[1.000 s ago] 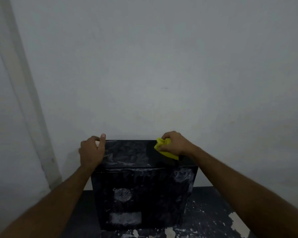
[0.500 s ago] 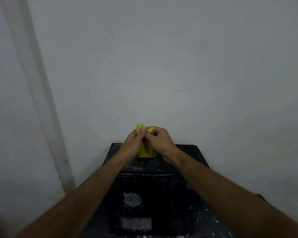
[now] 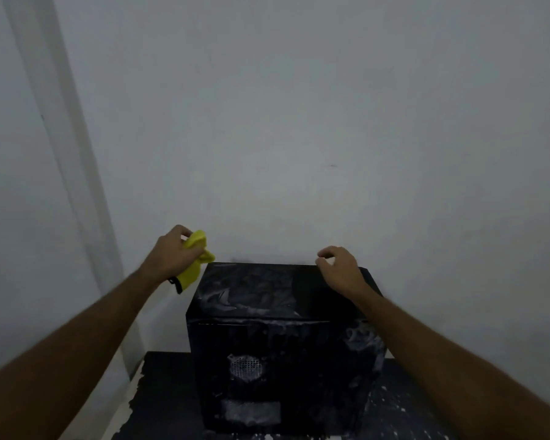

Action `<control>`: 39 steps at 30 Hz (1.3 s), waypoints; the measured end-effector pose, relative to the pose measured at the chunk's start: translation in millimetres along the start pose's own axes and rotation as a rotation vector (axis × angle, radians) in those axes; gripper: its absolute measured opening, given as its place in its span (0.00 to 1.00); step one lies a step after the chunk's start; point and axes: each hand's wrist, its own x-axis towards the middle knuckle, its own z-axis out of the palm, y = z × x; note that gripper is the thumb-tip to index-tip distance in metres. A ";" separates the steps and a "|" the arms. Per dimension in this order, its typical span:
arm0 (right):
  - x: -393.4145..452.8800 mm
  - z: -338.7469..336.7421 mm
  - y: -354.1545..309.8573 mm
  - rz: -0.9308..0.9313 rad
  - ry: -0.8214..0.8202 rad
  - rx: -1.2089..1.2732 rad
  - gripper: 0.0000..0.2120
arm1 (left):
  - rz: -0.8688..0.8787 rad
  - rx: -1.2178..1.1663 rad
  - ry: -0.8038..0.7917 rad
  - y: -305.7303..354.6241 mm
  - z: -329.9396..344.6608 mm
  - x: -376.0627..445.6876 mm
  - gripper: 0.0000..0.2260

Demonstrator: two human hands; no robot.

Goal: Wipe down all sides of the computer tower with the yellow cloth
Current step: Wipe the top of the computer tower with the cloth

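Observation:
A black computer tower [image 3: 283, 350] stands in front of me, its top and near face smeared with pale dust. The yellow cloth [image 3: 195, 262] is bunched in my left hand [image 3: 173, 253], which grips it in the air just off the tower's far left top corner. My right hand [image 3: 338, 268] hovers with curled fingers at the far right edge of the tower's top and holds nothing; whether it touches the edge I cannot tell.
The tower sits on a dark table [image 3: 162, 404] with chipped white patches. A pale wall [image 3: 299, 122] rises close behind it, with a vertical strip [image 3: 61, 131] at the left.
The cloth passed from my right hand to my left. My left hand carried it out past the tower's left side, and my right hand moved to the far right top edge.

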 end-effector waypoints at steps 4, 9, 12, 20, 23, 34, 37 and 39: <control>2.3 -12.5 39.0 0.042 0.086 -0.220 0.12 | 0.082 0.174 -0.081 -15.8 3.0 19.4 0.16; 8.2 -26.8 66.5 0.071 0.106 -0.288 0.10 | 0.155 0.205 -0.116 -24.6 16.6 41.3 0.12; 8.0 -24.4 78.1 0.066 0.098 -0.271 0.12 | 0.185 0.253 -0.142 -27.4 30.1 49.5 0.10; 8.8 -19.2 80.3 0.023 0.058 -0.430 0.18 | 0.172 0.314 -0.436 -35.6 27.8 54.5 0.12; 8.7 -18.0 79.7 0.012 0.056 -0.460 0.20 | 0.140 0.284 -0.478 -28.4 23.2 53.6 0.15; 9.1 -17.8 81.6 0.004 0.095 -0.487 0.21 | -0.141 0.138 -0.616 -24.8 9.0 56.1 0.11; 10.2 -17.5 81.0 -0.001 0.096 -0.498 0.22 | -0.183 0.100 -0.636 -25.7 4.8 54.0 0.11; 10.3 -17.6 81.0 -0.002 0.097 -0.501 0.22 | -0.077 0.087 -0.494 -30.4 13.5 53.2 0.09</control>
